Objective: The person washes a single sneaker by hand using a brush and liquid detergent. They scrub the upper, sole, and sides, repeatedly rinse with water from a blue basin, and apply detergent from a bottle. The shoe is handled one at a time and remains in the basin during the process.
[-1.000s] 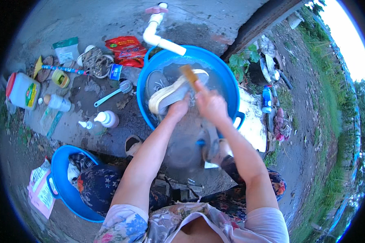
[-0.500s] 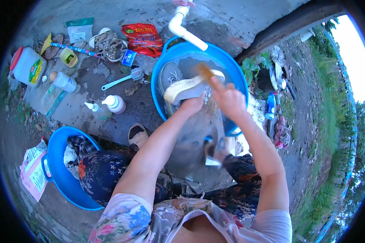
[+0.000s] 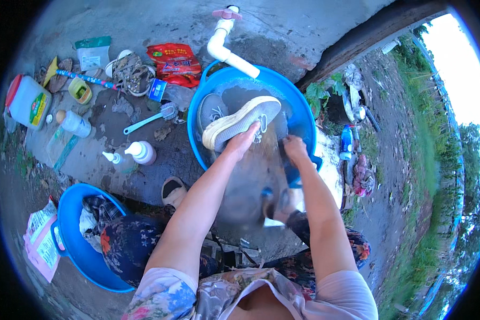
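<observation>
Status: Scrubbing Contact Suspended

Change of state: the right hand (image 3: 294, 148) has left the grey lace-up sneaker (image 3: 240, 125) and moved down to the right rim of the large blue basin (image 3: 305, 114). The wooden brush, formerly against the outsole, no longer shows. Brushing therefore appears interrupted, with the outsole uncovered. Right-hand fingers: curled downward; whether they grip the brush cannot be told.

Left hand (image 3: 244, 140): fingers closed around the sneaker at its laced side, holding it tilted, outsole up, over the large blue basin.

Containers:
- Large blue basin: cloudy water (image 3: 272, 136), plus a second grey sneaker (image 3: 210, 109) inside the left rim, partly covered by the held one.
- Blue laundry basin (image 3: 93, 264), lower left: plaid cloth (image 3: 104, 208) and white fabric (image 3: 87, 221).
- Red-lidded jar (image 3: 29, 101): contents not discernible.
- Yellow box (image 3: 80, 89): a greenish item inside.
- White squeeze bottle (image 3: 141, 153), beyond the large basin's left rim: fill level not visible
</observation>
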A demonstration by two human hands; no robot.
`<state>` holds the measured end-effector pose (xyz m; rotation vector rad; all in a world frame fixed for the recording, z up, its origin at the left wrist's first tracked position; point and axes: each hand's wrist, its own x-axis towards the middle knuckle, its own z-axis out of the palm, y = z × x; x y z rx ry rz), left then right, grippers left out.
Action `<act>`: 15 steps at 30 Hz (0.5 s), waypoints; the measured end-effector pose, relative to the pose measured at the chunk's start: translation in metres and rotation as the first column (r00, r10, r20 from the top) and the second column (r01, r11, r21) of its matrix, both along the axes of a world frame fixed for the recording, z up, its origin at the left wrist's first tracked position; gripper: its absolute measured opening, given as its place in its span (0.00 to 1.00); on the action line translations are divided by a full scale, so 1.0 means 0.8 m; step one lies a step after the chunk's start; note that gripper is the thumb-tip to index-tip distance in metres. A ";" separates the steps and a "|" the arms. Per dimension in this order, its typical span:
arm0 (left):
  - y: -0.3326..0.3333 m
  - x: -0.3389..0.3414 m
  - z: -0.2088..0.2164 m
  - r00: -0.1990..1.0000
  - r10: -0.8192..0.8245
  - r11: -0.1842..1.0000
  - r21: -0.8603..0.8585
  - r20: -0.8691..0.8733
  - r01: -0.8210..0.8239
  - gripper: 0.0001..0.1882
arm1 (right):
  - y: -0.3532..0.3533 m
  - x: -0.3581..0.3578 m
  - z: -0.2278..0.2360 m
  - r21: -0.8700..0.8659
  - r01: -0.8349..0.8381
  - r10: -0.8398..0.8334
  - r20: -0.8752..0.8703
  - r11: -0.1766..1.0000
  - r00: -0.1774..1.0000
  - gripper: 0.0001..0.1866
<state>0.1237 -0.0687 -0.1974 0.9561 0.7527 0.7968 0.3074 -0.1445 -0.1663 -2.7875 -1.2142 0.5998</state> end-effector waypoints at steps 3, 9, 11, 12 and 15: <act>0.022 -0.012 -0.018 0.993 0.043 0.949 -0.314 0.110 -0.006 0.28 | 0.002 -0.066 0.052 0.036 0.458 -0.381 -0.502 0.888 0.777 0.22; 0.019 -0.021 0.060 0.930 0.205 0.808 -0.589 0.306 0.015 0.26 | -0.029 -0.154 0.075 0.510 -0.348 0.332 0.126 0.787 0.935 0.23; 0.013 -0.007 0.048 0.925 0.246 0.820 -0.571 0.288 -0.040 0.25 | 0.005 -0.130 0.055 0.446 -0.270 0.258 0.089 0.853 0.962 0.24; 0.017 -0.001 0.049 0.918 0.254 0.835 -0.548 0.306 -0.048 0.25 | 0.036 -0.115 0.054 0.429 -0.240 0.227 0.083 0.871 0.970 0.24; 0.022 -0.002 0.044 0.931 0.236 0.838 -0.543 0.277 -0.050 0.26 | 0.077 -0.125 0.059 0.341 -0.066 0.059 0.030 0.938 0.998 0.22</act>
